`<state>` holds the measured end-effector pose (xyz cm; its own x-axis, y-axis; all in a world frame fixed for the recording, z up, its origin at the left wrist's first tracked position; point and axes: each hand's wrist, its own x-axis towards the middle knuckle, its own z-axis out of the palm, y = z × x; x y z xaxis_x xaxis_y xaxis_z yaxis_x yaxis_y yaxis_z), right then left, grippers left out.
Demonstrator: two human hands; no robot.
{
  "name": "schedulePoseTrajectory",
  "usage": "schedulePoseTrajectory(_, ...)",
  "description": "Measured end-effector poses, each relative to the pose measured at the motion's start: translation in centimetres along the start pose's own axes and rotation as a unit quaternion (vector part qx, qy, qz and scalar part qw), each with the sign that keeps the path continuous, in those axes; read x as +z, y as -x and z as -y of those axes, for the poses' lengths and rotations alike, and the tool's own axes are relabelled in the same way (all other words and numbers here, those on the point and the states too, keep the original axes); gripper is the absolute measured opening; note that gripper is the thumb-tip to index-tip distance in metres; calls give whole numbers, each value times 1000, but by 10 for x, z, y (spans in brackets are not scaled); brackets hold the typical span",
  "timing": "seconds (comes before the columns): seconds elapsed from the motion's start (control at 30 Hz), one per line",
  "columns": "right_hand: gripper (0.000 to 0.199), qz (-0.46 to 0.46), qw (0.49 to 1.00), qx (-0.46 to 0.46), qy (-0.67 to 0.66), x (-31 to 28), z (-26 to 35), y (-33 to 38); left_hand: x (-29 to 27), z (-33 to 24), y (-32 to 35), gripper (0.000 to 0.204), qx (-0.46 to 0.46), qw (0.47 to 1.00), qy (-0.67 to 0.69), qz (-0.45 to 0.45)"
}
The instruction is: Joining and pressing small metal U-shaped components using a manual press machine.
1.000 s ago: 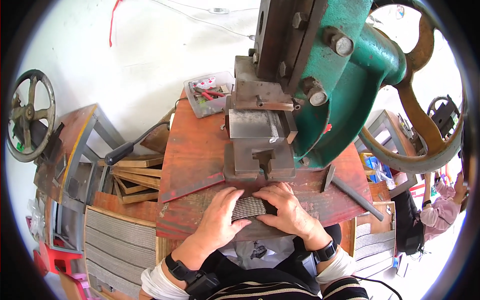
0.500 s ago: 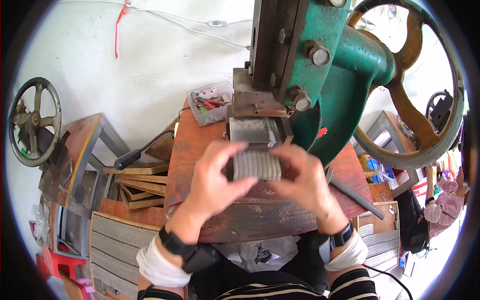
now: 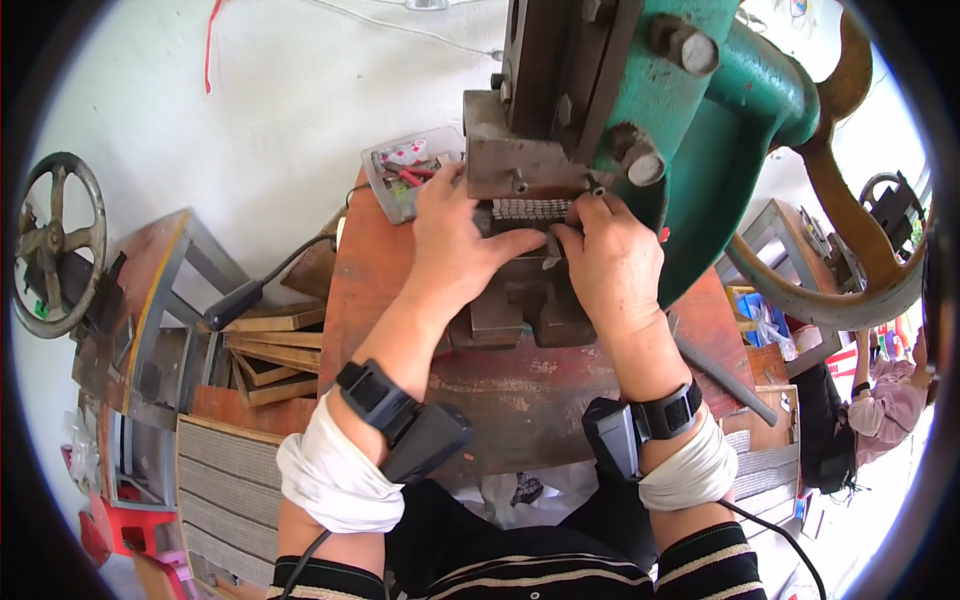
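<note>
Grey ribbed piece (image 3: 530, 209) moved from over the worktop (image 3: 510, 410) into the green press (image 3: 662, 105), under its head (image 3: 520, 162) | your left hand (image 3: 450, 240) spreads at the piece's left end, thumb stretched in front; your right hand (image 3: 615, 258) curls at its right end; whether either grips it cannot be told

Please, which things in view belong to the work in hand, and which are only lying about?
Seem to belong:
grey gridded piece, at the left hand and right hand
green press, its head above the piece

Seem only lying about:
hammer
red-handled pliers, in a plastic box
stacked wooden frames
</note>
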<state>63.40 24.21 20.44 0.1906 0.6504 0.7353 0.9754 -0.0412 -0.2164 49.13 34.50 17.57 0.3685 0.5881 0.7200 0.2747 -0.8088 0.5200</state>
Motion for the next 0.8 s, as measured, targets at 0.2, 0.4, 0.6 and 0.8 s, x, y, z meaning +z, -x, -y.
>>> schedulePoseTrajectory(0.2, 18, 12, 999, 3, 32, 7, -8, 1, -86, 1, 122, 57, -167, 964, -137, 153)
schedulePoseTrajectory(0.4, 18, 17, 999, -8, 30, 2, 0, -1, -95, -14, 167, 32, -148, 955, -248, 62)
schedulePoseTrajectory(0.6, 16, 32, 999, -13, 11, 4, -6, 0, -113, -35, 123, 23, -108, 981, -138, -81)
schedulePoseTrajectory(0.8, 18, 77, 997, -8, 11, -4, -10, -7, -50, -43, 35, 41, -10, 971, -238, 7)
